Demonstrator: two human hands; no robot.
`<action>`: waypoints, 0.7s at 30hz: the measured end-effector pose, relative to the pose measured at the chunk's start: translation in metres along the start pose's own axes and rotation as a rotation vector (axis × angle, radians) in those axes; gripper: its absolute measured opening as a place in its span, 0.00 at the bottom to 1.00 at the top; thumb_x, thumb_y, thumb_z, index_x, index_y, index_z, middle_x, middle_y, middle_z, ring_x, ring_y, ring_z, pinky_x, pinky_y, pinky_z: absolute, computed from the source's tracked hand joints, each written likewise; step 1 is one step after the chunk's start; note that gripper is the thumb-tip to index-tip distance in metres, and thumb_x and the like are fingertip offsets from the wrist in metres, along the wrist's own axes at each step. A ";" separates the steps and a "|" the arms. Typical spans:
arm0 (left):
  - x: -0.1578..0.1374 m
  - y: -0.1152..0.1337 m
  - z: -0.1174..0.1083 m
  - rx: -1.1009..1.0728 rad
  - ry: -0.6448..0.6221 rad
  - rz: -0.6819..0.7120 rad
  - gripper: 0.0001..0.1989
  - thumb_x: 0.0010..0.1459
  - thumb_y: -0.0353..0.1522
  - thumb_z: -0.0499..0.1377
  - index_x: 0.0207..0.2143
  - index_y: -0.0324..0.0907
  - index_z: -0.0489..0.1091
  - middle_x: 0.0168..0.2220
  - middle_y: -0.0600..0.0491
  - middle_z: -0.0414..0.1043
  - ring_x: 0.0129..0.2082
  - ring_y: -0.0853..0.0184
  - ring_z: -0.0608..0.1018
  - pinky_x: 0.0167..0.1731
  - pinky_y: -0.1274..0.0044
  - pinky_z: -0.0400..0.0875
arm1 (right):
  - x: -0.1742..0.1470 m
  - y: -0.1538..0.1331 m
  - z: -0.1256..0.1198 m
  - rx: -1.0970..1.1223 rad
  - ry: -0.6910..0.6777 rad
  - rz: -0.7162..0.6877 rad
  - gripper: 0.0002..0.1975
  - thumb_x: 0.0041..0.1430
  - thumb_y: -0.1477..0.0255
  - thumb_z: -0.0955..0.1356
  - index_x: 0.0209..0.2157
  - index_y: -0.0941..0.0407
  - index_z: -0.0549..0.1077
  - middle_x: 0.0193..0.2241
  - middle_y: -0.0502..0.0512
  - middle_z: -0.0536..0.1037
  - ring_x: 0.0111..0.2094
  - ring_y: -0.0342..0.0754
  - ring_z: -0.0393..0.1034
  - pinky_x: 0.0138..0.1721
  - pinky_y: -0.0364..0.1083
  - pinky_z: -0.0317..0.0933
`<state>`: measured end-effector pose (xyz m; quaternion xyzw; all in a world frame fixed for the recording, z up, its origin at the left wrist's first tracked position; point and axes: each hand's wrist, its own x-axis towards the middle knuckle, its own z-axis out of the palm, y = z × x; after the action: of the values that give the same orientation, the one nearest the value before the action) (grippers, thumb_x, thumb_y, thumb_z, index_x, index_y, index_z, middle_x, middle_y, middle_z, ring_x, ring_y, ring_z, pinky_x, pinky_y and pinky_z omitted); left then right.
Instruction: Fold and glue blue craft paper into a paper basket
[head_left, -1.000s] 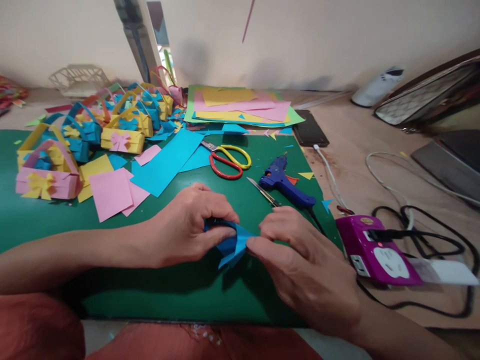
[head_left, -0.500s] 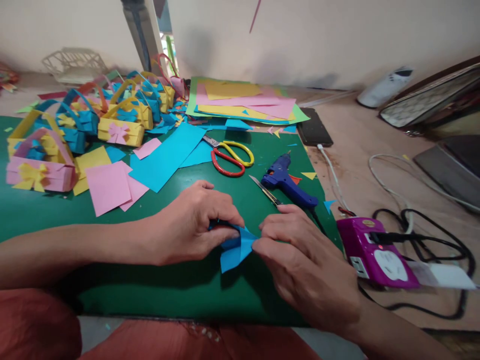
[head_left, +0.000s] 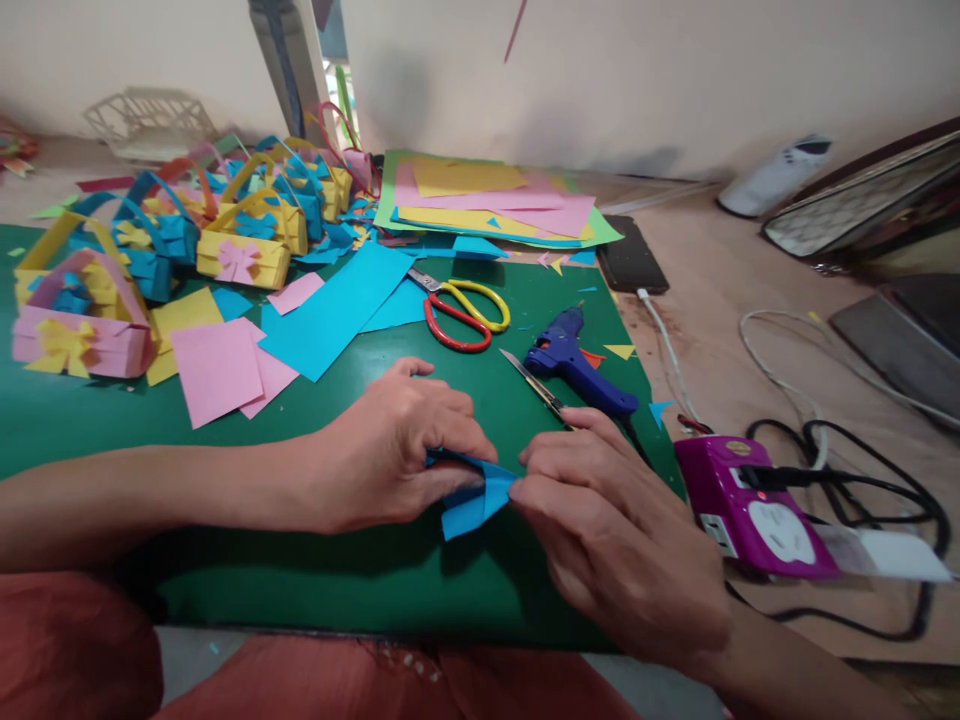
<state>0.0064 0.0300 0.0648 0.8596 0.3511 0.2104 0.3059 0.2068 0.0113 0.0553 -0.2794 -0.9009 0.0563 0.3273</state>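
A small folded piece of blue paper point(head_left: 474, 508) is held between both hands over the green mat point(head_left: 315, 590). My left hand point(head_left: 409, 445) is closed on its left part, thumb inside the fold and fingers over the top edge. At the right corner my right hand point(head_left: 615, 520) pinches the same paper between thumb and fingertips. Just beyond the right hand lie a utility knife point(head_left: 534, 385) with its blade showing and a dark blue glue gun point(head_left: 577, 362). Scissors point(head_left: 466, 315) with red and yellow handles rest farther back.
Small paper baskets point(head_left: 82, 340) with handles and bows crowd the back left. Blue paper sheets point(head_left: 341, 310) and pink paper squares point(head_left: 217, 372) lie in front of them. Behind are stacked coloured sheets point(head_left: 495, 205) and a phone point(head_left: 634, 255). A purple power adapter point(head_left: 742, 505) with cords sits right.
The blue paper's open fold has been pressed flatter between my hands. My left fingers and right hand have shifted slightly to the right.
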 end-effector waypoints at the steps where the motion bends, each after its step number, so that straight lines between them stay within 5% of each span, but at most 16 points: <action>1: 0.000 0.000 0.000 0.002 -0.002 0.000 0.06 0.55 0.27 0.58 0.30 0.44 0.74 0.28 0.59 0.72 0.30 0.74 0.72 0.50 0.70 0.47 | 0.000 0.000 0.000 -0.001 -0.001 -0.001 0.11 0.49 0.85 0.64 0.33 0.55 0.66 0.27 0.51 0.71 0.33 0.43 0.69 0.47 0.52 0.62; 21: -0.002 0.000 0.003 -0.007 -0.012 -0.006 0.11 0.56 0.26 0.53 0.33 0.47 0.74 0.28 0.60 0.71 0.31 0.76 0.73 0.54 0.68 0.44 | -0.001 0.001 0.001 0.013 0.009 0.005 0.10 0.51 0.83 0.65 0.34 0.55 0.66 0.27 0.50 0.73 0.33 0.42 0.70 0.48 0.52 0.61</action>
<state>0.0067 0.0277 0.0628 0.8586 0.3513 0.2053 0.3118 0.2076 0.0120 0.0539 -0.2798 -0.8983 0.0615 0.3331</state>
